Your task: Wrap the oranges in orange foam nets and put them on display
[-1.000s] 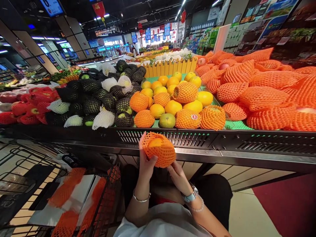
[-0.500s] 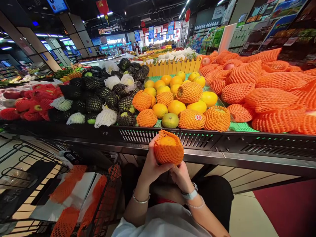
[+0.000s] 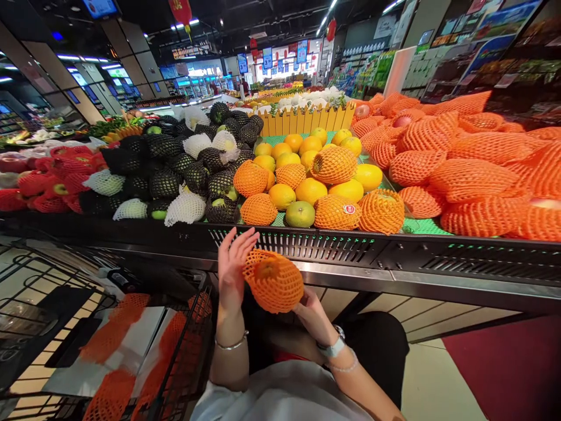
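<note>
The net sleeve (image 3: 274, 282) covers the orange, leaving only a patch of peel bare at 11 o'clock. The right hand (image 3: 314, 316) lies partly behind it, fingertips out of sight. At 7 o'clock the shopping cart (image 3: 87, 327) runs off the frame's edge. The hanging signs (image 3: 267, 57) at 12 o'clock are too small to read

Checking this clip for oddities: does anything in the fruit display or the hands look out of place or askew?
One green-skinned fruit sits bare in the front row among orange ones, most front-row neighbours netted. The orange between the left hand and right hand has its net sleeve gaping open at the top, peel showing. Nothing looks spilled or damaged.
</note>
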Demonstrator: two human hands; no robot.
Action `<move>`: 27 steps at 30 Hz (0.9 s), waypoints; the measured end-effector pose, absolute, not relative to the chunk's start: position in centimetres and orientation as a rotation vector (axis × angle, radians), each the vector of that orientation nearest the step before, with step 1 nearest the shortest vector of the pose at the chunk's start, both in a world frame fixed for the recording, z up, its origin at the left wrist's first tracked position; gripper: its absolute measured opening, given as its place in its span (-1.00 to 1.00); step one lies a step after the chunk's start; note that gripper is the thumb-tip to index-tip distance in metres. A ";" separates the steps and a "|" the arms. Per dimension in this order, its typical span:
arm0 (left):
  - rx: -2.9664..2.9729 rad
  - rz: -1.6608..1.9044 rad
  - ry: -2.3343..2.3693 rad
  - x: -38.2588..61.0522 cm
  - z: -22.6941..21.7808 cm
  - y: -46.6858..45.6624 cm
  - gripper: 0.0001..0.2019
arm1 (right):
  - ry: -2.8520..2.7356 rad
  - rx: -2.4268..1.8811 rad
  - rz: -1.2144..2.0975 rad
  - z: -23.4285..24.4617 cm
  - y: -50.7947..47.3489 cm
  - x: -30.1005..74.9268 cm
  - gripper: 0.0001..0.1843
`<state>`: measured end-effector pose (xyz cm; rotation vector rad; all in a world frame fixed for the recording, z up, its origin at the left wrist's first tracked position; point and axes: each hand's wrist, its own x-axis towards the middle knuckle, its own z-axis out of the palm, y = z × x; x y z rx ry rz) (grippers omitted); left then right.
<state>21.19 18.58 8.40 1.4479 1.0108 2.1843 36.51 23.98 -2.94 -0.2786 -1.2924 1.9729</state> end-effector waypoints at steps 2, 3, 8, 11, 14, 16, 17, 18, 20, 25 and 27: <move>1.611 2.104 1.164 20.2 9.5 17.5 -0.42 | -1.251 -0.222 2.050 -2.8 23.4 36.1 -0.40; 1.714 2.020 1.266 20.0 10.0 17.0 -0.52 | -1.229 -0.202 2.082 -2.7 23.1 35.9 -0.41; 2.034 1.550 1.641 20.4 11.7 15.4 -0.66 | -1.191 -0.202 2.104 -2.5 22.7 35.1 -0.42; 2.087 1.384 1.697 20.8 11.8 15.8 -0.63 | -1.209 -0.201 2.079 -2.8 23.0 34.9 -0.42; 2.150 1.310 1.690 20.7 11.5 16.4 -0.63 | -1.221 -0.234 2.033 -3.2 23.3 35.0 -0.41; 2.183 1.272 1.684 20.5 11.3 16.6 -0.62 | -1.234 -0.267 2.008 -3.4 23.6 35.2 -0.39; 2.205 1.241 1.684 20.4 11.3 16.7 -0.60 | -1.240 -0.283 1.997 -3.4 23.7 35.3 -0.38; 2.232 1.197 1.683 20.4 11.2 16.8 -0.58 | -1.242 -0.298 1.985 -3.5 23.7 35.3 -0.37; 2.281 1.104 1.669 20.3 11.3 16.9 -0.55 | -1.233 -0.319 1.965 -3.6 23.8 35.3 -0.36; 2.294 1.270 1.646 20.8 11.4 16.9 -0.49 | -1.133 -0.313 2.013 -3.9 23.6 35.0 -0.35; 2.235 1.600 1.735 21.0 11.3 16.8 -0.60 | -1.107 -0.317 2.023 -3.8 23.5 35.0 -0.35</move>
